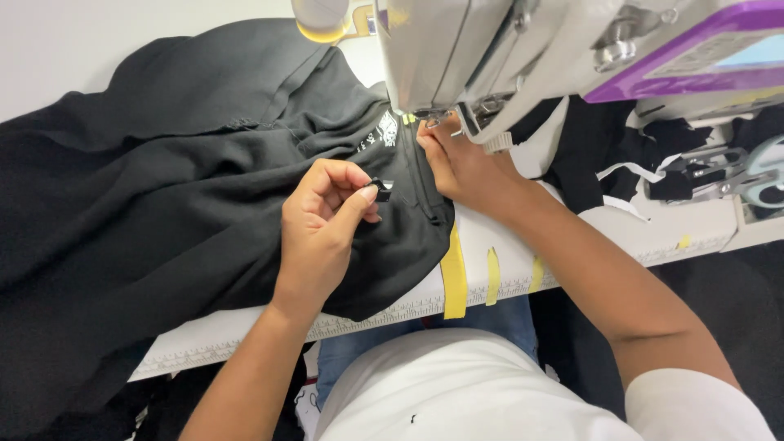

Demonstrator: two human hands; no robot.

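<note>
The left hand [322, 216] pinches a small black tag [381, 189] between thumb and forefinger, just over the black garment [163, 188]. The right hand [461, 163] lies flat on the cloth under the sewing machine [457, 57]; its fingertips are hidden, so I cannot tell their grip. I judge the tag is being placed for stitching; the next move needs care near the needle. The garment hangs over the table edge [392, 314] on the left; on the right, scissors [735, 175] and scraps [596, 155] crowd the room.

Garment [163, 188] on table [523, 269], under machine [457, 57]
</note>
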